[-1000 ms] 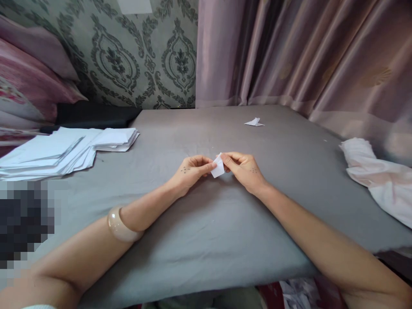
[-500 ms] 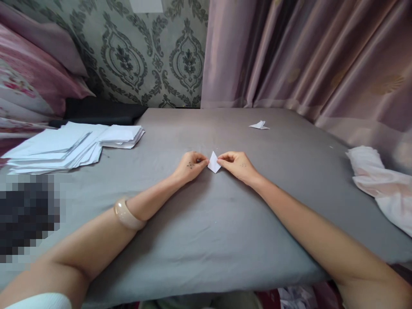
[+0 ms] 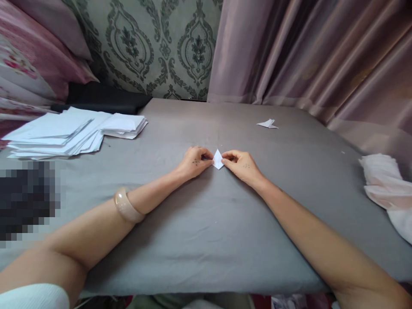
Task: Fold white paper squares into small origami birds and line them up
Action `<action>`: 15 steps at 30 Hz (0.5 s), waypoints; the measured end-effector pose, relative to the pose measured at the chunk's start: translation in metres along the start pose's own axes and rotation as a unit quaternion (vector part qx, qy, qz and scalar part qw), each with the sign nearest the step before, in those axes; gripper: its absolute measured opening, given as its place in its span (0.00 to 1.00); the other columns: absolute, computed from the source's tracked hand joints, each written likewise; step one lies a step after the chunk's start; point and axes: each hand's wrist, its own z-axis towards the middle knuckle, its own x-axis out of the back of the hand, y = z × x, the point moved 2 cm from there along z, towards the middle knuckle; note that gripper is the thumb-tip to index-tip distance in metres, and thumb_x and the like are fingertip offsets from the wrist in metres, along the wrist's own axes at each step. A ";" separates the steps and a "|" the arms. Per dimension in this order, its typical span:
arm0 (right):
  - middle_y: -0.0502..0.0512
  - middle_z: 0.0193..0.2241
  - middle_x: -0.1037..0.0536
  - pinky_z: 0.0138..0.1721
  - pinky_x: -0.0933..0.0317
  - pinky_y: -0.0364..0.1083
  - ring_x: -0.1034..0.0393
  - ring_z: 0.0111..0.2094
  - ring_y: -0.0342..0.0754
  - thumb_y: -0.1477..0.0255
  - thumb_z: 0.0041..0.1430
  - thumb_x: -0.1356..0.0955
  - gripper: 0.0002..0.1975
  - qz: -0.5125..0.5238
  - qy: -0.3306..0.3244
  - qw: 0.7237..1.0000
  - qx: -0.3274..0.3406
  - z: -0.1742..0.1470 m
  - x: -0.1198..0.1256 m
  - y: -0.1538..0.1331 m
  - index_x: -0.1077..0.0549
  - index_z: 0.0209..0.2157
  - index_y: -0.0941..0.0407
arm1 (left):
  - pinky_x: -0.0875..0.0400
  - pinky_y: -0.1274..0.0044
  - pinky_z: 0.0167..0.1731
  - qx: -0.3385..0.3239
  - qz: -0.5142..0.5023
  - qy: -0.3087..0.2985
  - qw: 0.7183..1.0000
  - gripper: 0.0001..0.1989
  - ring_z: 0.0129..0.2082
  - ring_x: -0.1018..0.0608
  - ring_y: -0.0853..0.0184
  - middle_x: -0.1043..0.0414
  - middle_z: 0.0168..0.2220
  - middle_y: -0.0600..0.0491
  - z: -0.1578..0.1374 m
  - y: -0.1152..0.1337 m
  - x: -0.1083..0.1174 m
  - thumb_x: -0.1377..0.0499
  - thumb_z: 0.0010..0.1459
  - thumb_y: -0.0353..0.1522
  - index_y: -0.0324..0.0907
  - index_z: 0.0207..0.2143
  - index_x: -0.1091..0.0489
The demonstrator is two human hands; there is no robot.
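A small white folded paper, diamond-shaped with its long point away from me, is between my two hands above the middle of the grey cloth. My left hand pinches its left corner between thumb and fingers. On the opposite side, my right hand grips the right corner in the same kind of pinch. A pale bangle circles my left forearm. Farther off to the right lies a folded white paper figure with pointed, wing-like ends.
Stacked white paper sheets lie at the left, beside a smaller paper stack. Black material is behind them. White and pink cloth bunches at the right edge. The grey cloth covers the table, with curtains behind.
The view has tilted down and shifted slightly left, so the scenery sits higher and more to the right. Both hands still pinch the paper, whose shape looks much the same.
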 end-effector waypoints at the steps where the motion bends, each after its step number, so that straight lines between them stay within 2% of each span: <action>1: 0.53 0.29 0.21 0.35 0.36 0.45 0.29 0.29 0.44 0.71 0.49 0.32 0.11 0.002 -0.008 1.000 -0.001 0.000 0.001 0.000 0.22 0.36 0.57 | 0.35 0.76 0.33 0.000 0.004 0.001 1.000 0.06 0.29 0.29 0.68 0.27 0.31 0.51 0.000 0.000 0.000 0.39 0.50 0.31 0.39 0.32 0.24; 6: 0.53 0.30 0.22 0.31 0.38 0.43 0.31 0.27 0.42 0.71 0.48 0.31 0.11 0.055 -0.048 0.997 -0.015 0.002 0.006 0.004 0.23 0.36 0.57 | 0.35 0.77 0.33 0.010 -0.005 0.008 1.000 0.09 0.29 0.30 0.69 0.28 0.31 0.52 0.000 -0.002 0.000 0.38 0.49 0.31 0.40 0.35 0.24; 9: 0.51 0.28 0.23 0.29 0.38 0.42 0.32 0.27 0.42 0.70 0.47 0.30 0.08 0.077 -0.079 0.994 -0.022 0.004 0.009 0.007 0.24 0.32 0.56 | 0.35 0.77 0.32 0.013 -0.017 -0.002 1.000 0.07 0.28 0.30 0.70 0.29 0.30 0.52 -0.001 -0.002 0.000 0.39 0.50 0.32 0.39 0.32 0.24; 15: 0.49 0.25 0.24 0.29 0.40 0.43 0.33 0.25 0.42 0.70 0.49 0.32 0.07 0.002 -0.102 0.994 0.032 0.004 0.012 0.004 0.23 0.31 0.55 | 0.35 0.76 0.34 -0.008 -0.002 -0.022 1.000 0.06 0.30 0.30 0.69 0.30 0.30 0.51 0.000 -0.002 0.001 0.40 0.51 0.32 0.39 0.29 0.25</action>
